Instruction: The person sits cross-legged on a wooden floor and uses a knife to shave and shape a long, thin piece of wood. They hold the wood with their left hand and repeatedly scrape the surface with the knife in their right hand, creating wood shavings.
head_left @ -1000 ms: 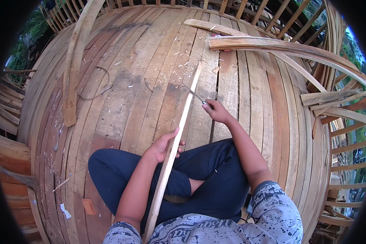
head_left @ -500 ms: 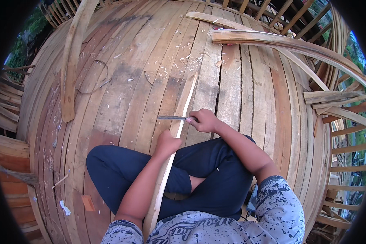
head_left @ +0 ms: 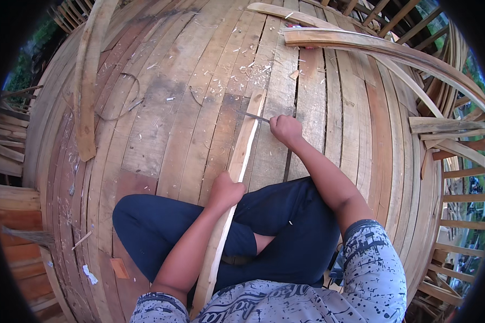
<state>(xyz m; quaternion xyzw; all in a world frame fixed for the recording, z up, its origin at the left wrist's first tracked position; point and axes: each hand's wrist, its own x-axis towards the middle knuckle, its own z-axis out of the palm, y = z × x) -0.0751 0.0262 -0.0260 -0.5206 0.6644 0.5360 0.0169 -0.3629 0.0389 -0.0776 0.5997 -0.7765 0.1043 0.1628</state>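
A long, narrow wooden strip [head_left: 242,153] slants away from my lap, its far end over the plank floor. My left hand [head_left: 226,191] is wrapped round it near the middle, just above my crossed legs. In my right hand [head_left: 286,130] is a knife [head_left: 255,116] with a thin dark blade; the fist hides its handle. The blade lies across the strip close to its far end, pointing left. Whether the edge bites into the wood I cannot tell.
Pale wood shavings [head_left: 256,71] litter the plank floor [head_left: 161,145] past the strip. A long board [head_left: 86,91] lies at the left. Curved timbers [head_left: 382,51] cross the far right, beside short stacked planks [head_left: 444,126]. A small wood offcut [head_left: 119,268] is near my left knee.
My right hand has slid the knife away from me along the strip, toward its far end, and the blade has tilted. My left hand keeps its grip on the strip.
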